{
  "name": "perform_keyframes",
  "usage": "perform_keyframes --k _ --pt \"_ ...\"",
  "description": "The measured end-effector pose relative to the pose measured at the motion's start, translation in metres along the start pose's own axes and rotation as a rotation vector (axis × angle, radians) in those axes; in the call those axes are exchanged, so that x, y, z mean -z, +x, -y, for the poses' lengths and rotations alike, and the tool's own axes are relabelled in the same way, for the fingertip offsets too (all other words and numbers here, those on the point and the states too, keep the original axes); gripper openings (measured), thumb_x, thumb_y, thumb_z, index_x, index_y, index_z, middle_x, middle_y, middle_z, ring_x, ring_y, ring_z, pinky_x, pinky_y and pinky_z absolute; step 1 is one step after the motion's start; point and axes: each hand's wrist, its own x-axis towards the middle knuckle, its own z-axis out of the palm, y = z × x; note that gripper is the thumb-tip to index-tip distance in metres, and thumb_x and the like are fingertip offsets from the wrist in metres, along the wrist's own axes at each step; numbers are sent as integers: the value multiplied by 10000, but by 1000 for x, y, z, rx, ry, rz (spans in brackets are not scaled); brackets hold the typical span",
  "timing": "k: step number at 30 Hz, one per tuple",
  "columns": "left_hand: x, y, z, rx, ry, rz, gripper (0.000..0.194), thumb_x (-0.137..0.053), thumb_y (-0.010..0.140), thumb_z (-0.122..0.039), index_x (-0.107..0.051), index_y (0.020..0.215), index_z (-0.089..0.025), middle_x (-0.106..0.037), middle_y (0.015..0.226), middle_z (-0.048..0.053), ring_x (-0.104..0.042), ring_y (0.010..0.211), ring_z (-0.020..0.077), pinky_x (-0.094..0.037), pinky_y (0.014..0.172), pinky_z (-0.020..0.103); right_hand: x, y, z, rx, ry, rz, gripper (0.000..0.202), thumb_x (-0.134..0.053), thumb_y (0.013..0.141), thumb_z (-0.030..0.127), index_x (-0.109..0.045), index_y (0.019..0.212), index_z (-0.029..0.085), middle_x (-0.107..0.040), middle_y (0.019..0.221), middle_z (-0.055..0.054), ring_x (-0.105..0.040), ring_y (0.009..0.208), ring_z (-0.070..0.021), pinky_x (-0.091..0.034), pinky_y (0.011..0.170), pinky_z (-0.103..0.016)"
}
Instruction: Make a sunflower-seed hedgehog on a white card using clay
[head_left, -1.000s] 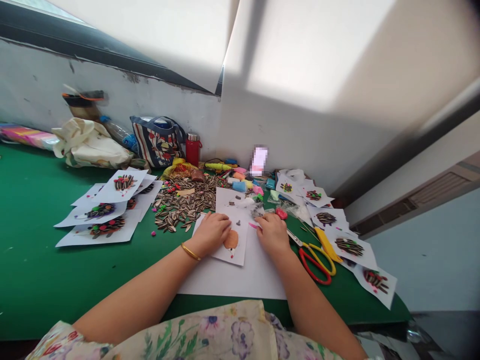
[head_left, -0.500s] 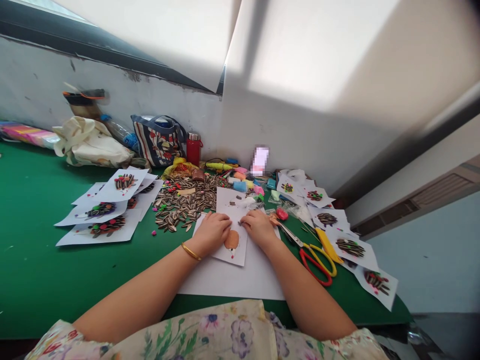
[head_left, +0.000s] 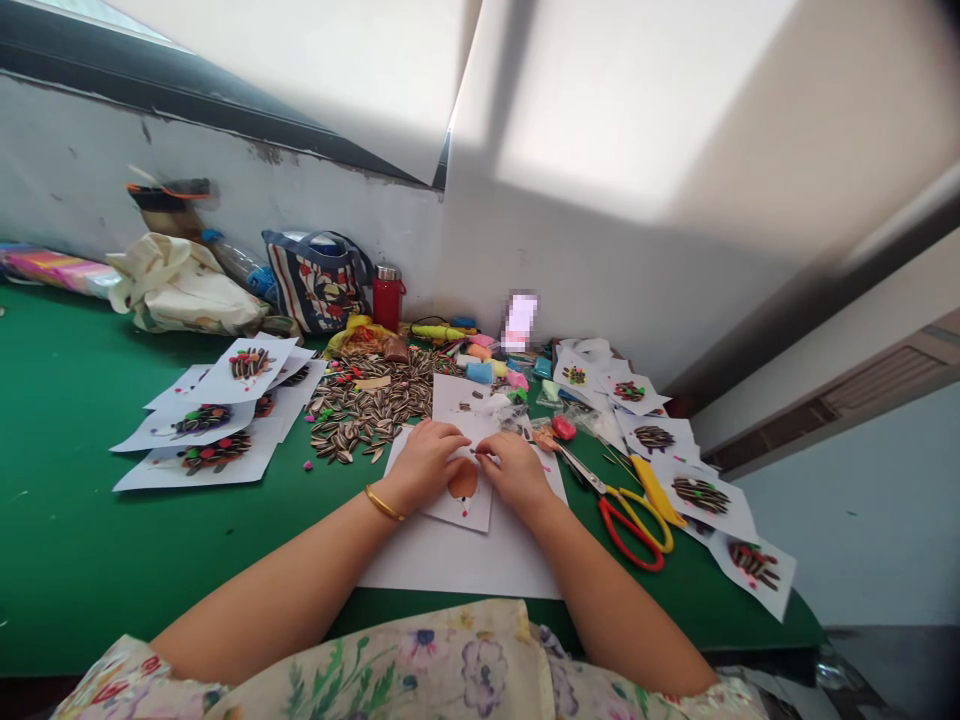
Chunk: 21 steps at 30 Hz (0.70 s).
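A white paper card [head_left: 452, 515] lies before me, bearing a flat orange-brown clay shape [head_left: 463, 479] with a small face and pink dot at its lower end. My left hand [head_left: 429, 464], with a gold bangle at the wrist, rests on the card's left side, its fingers stretched toward the clay. From the right, my right hand [head_left: 511, 470] pinches a small dark piece at the upper edge of the clay, which looks like a sunflower seed [head_left: 474, 453]. Fingers partly cover the card. Under it lies a larger white sheet [head_left: 465, 568].
Loose sunflower seeds [head_left: 390, 405] are heaped beyond my left hand. Red-and-yellow scissors [head_left: 630, 520] lie at right near a pink clay lump [head_left: 563, 428]. Finished seed-covered cards [head_left: 229, 462] lie left, others [head_left: 705, 500] right. A red flask [head_left: 387, 300] and bags stand by the wall.
My right hand has shifted slightly left, its fingertips now pinched close to my left hand's fingers above the clay. My left hand and the card have hardly moved.
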Motion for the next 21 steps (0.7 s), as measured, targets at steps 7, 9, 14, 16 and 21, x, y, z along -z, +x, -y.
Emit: perform_keyframes --k 7,9,14,16,21 --pt "4 4 -2 -8 -12 -16 169 -579 904 -276 -745 908 -245 -714 920 34 -608 892 188 -390 945 385 -3 0 5 -18 29 4 106 -586 899 186 -690 901 208 -703 917 -21 -587 892 -170 -409 813 -276" --pt "6 4 -3 15 0 -43 179 -578 909 -301 -745 908 -237 -714 929 42 -606 900 196 -395 932 384 -1 -1 2 -41 44 -4 103 -593 890 181 -693 896 207 -705 919 -23 -590 892 -173 -412 813 -280" --pt "4 4 0 86 59 -37 176 -586 897 -255 -747 964 -240 -720 968 48 -609 942 214 -385 943 401 3 -9 -3 -90 33 34 114 -598 881 177 -707 900 208 -705 910 -23 -593 880 -173 -417 801 -278" --pt "2 4 1 102 84 1 190 -579 895 -242 -753 970 -255 -722 971 50 -609 958 224 -385 937 412 4 -13 -3 -76 7 61 124 -595 893 199 -715 919 217 -701 912 -24 -592 896 -175 -416 806 -278" --pt "0 2 1 100 94 26 237 -545 902 -218 -747 1019 -254 -723 993 69 -614 977 237 -391 935 425 6 -22 0 -21 -92 64 142 -590 915 234 -730 943 234 -690 910 -31 -584 968 -191 -403 854 -292"
